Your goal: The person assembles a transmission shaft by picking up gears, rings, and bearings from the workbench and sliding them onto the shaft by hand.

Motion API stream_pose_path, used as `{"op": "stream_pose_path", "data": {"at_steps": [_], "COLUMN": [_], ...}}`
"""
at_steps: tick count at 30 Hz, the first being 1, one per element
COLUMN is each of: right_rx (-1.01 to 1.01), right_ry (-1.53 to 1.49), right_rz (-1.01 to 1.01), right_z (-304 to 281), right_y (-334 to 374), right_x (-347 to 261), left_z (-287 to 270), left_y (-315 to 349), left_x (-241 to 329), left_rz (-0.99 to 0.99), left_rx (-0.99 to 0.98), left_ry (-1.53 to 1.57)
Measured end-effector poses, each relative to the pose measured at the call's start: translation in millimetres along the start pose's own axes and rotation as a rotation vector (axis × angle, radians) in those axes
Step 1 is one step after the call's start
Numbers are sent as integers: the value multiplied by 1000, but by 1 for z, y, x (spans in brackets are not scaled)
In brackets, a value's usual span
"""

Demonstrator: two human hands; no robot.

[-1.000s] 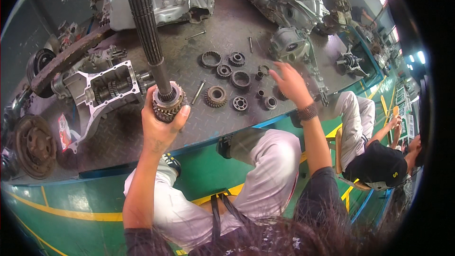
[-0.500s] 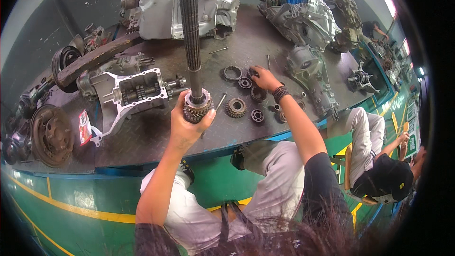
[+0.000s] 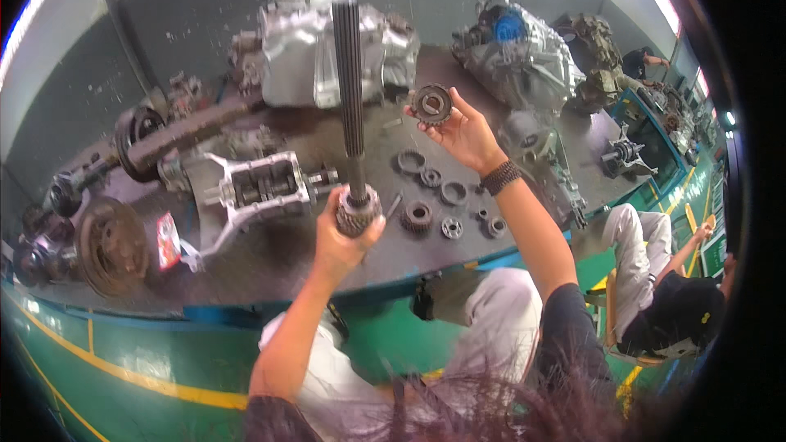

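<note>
My left hand (image 3: 340, 247) is wrapped round the gear cluster at the lower end of a long splined shaft (image 3: 350, 82), which stands upright above the bench's front part. Raised over the bench, my right hand (image 3: 468, 137) grips a toothed gear ring (image 3: 432, 104) by its edge, its open centre facing me. Below it lie a plain ring (image 3: 412, 162), a thick gear (image 3: 417, 217), a small bearing (image 3: 451, 227) and several other rings and bearings. A thin bolt (image 3: 395, 203) rests just right of the shaft's gears.
An opened metal gearbox housing (image 3: 221, 221) sits left of the shaft. Large transmission casings (image 3: 307, 61) (image 3: 524, 57) stand at the back. A rusty drum (image 3: 112, 247) is at the far left. Another person (image 3: 667, 311) sits at the right beside the bench (image 3: 278, 288).
My right hand has lifted from the loose parts on the bench and now holds the gear ring in the air. The view has tilted up a little; my left hand keeps hold of the shaft.
</note>
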State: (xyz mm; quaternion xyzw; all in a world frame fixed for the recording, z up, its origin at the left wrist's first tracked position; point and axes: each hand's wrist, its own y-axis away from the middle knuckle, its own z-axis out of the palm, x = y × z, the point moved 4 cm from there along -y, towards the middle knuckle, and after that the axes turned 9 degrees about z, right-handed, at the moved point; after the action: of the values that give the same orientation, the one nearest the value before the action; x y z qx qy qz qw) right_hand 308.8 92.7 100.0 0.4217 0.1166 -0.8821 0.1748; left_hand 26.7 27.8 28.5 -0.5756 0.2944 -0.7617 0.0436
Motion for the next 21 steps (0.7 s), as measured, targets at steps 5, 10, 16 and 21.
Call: {"op": "stream_pose_path", "data": {"at_steps": [5,10,16,21], "right_rx": [-84,-309,-193,-125], "right_ry": [33,-42,-137,-205], "right_rz": [-235,-295,-348,-407], "right_z": [130,177,201,211], "right_y": [3,-1,-8,-13], "right_x": [-32,-47,-56,-62], "left_z": [0,2,6,12], "left_y": [-1,0,3,0], "left_x": [-5,-4,0,-2], "left_rz": [20,32,22,45], "left_rx": [30,-3,-20,-38], "left_ry": [-40,-91,-149,-186]}}
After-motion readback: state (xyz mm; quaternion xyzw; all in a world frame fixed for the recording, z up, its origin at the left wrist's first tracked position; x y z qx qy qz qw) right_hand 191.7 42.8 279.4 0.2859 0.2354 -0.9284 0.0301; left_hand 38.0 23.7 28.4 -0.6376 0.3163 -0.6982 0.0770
